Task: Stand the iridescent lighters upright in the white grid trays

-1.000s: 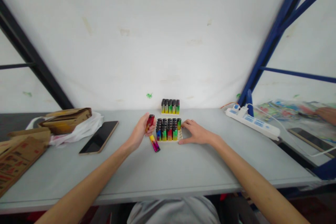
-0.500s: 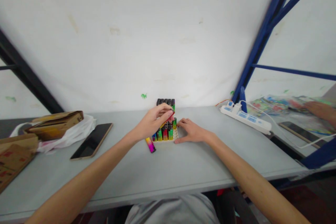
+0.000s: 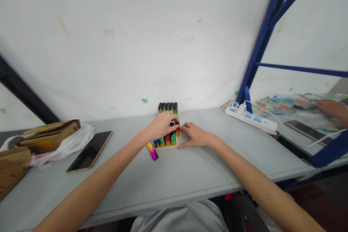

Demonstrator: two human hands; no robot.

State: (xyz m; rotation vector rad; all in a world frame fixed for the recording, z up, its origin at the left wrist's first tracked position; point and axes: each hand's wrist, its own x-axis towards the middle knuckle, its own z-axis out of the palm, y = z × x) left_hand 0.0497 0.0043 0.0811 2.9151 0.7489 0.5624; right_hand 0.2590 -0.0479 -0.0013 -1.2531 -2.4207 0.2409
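A pale tray [image 3: 178, 144] on the table holds upright lighters [image 3: 168, 140] with multicoloured bodies and black tops. My left hand [image 3: 162, 125] reaches over them from the left, its fingers closed at the top of a red and yellow lighter [image 3: 177, 131] that stands upright at the tray's right side. Part of the rows is hidden under this hand. My right hand [image 3: 197, 136] rests on the table at the tray's right edge, thumb and fingers spread, fingertips at its side. A loose yellow and magenta lighter [image 3: 152, 151] lies at the tray's front left.
On the left are a dark phone [image 3: 89, 151], a white plastic bag [image 3: 78, 140] and cardboard boxes [image 3: 51, 136]. A power strip [image 3: 251, 119] with cables lies to the right by a blue frame post [image 3: 251, 61]. Beyond it, another person's hand [image 3: 332, 109] is near plastic packaging and another phone [image 3: 307, 130].
My left hand has lowered the red lighter from above the tray to an upright position at its right side. My right hand stays by the tray. The view has shifted slightly.
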